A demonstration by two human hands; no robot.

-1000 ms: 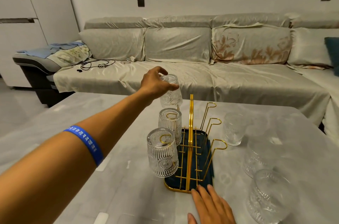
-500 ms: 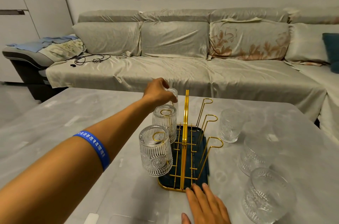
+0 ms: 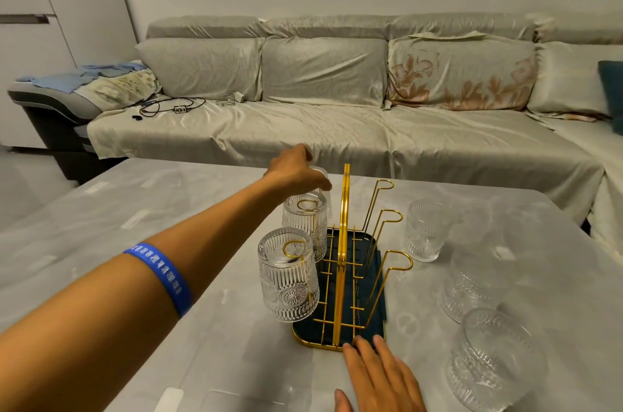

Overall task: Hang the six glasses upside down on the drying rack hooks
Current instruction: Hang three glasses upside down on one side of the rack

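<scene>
We see the left hand [image 3: 296, 172] closed over an inverted glass [image 3: 322, 182] at the gold drying rack's [image 3: 344, 263] far left hook, two glasses [image 3: 305, 226] hung nearer, three more [image 3: 423, 231] right of the rack – right hand [image 3: 381, 378] flat, open, fingertips touching its near edge.

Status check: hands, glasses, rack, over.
Left hand on far-left glass at its hook; right hand braces rack. Two glasses hung, three on table. Right hooks free.

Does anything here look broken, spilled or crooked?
Nothing looks broken or spilled. The rack sits flat on the table. Its left hooks hold upturned glasses; the left hand is on the far one. Three glasses stand to its right, beside its bare hooks.
</scene>
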